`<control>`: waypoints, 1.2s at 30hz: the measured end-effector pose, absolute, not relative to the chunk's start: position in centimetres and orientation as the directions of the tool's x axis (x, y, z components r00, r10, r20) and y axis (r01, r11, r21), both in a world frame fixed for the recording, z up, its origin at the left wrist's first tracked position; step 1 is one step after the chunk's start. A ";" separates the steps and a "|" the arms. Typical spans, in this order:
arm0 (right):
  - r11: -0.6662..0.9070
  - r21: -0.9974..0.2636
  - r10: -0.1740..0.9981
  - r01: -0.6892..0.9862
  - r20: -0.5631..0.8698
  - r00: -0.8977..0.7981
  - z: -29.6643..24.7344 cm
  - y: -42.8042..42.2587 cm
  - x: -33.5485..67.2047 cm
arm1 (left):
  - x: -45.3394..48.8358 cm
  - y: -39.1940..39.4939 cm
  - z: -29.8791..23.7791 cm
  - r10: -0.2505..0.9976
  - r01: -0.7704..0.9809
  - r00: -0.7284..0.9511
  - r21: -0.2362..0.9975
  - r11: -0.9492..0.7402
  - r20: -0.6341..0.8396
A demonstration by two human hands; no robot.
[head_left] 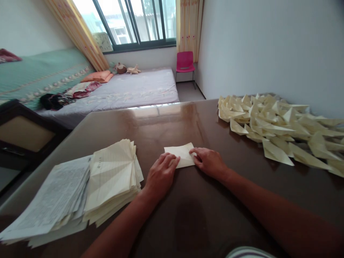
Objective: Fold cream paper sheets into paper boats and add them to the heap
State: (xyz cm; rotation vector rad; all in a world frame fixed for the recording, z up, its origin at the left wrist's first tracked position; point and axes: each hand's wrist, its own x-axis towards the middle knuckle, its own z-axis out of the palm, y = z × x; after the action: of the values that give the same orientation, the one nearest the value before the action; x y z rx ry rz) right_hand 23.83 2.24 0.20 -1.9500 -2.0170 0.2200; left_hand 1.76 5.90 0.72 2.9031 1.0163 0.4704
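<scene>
A small folded sheet of cream paper [182, 154] lies flat on the brown table [166, 125] between my two hands. My left hand [161, 170] rests at the paper's left edge, its fingers closed together and pressing on it. At the right edge, my right hand [211, 162] grips the paper, thumb and index finger brought together there. Left of my left hand stands a stack of creased, lined cream sheets [111, 175]. Beside that stack lies a pile of grey-white printed sheets [59, 197].
Many folded paper boats [279, 125] are heaped on the table's right side, close to the wall. Beyond the table are a bed [150, 86] and a pink chair [185, 62]. A dark cabinet [29, 132] stands to the left.
</scene>
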 end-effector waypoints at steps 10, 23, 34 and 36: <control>0.057 -0.307 0.993 0.950 0.116 -0.023 0.3 2.2 23.7 | 2.2 4.3 0.5 0.620 0.626 0.773 -0.005 -0.780 0.132; 0.442 -0.191 0.892 0.876 0.200 -0.406 1.0 1.2 22.8 | 2.8 3.9 1.5 0.610 0.622 0.783 -0.133 -0.772 0.122; 0.468 -0.162 0.882 0.869 0.022 -0.471 0.5 -1.2 22.2 | 2.5 3.0 0.8 0.585 0.605 0.796 -0.214 -0.767 0.155; 0.427 -0.072 0.904 0.901 0.007 -0.428 1.0 -1.3 21.9 | 2.2 3.1 0.6 0.577 0.603 0.798 -0.224 -0.766 0.176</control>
State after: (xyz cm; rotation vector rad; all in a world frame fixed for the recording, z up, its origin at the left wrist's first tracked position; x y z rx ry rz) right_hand 21.86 -1.30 0.98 -1.6556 -2.6162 0.0885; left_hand 2.21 3.12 0.62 3.2334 1.0824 0.1657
